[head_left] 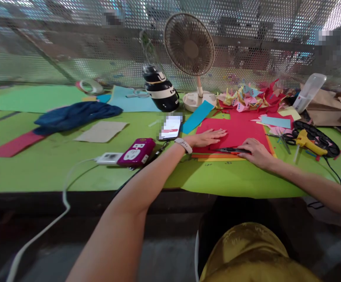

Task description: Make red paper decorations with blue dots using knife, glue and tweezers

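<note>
My left hand [210, 138] lies flat on a red paper sheet [242, 129], its fingers stretched out. In my right hand [257, 152] is a pair of dark scissors [231, 150] with some orange near the handle. Their blades point left and lie along the lower part of the red sheet, below my left fingers. Orange and yellow sheets [207, 158] show under the red one along its near edge. My right palm hides part of the scissors' handles.
To the left are a phone [172, 127], a purple power bank [138, 152] with a white cable, and a blue cloth [78, 114]. Behind stand a bottle [161, 91] and a fan [190, 45]. Folded paper pieces [247, 98] and a yellow glue gun [308, 143] are on the right.
</note>
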A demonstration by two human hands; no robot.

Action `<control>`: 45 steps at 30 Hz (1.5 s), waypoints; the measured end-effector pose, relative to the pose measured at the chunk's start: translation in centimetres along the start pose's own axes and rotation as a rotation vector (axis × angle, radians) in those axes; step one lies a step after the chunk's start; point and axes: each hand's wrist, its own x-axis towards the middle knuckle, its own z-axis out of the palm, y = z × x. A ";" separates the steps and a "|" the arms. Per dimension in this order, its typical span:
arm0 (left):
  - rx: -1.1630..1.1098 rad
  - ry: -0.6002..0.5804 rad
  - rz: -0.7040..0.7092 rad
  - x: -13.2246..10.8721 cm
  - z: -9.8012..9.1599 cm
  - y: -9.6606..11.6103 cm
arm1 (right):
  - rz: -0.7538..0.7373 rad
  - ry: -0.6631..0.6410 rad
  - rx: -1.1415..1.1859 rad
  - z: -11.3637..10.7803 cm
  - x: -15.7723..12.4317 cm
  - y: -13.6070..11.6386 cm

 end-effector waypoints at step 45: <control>-0.043 0.263 -0.108 -1.8 0.3 3.0 | 0.280 -0.265 -0.189 -1.9 2.5 4.5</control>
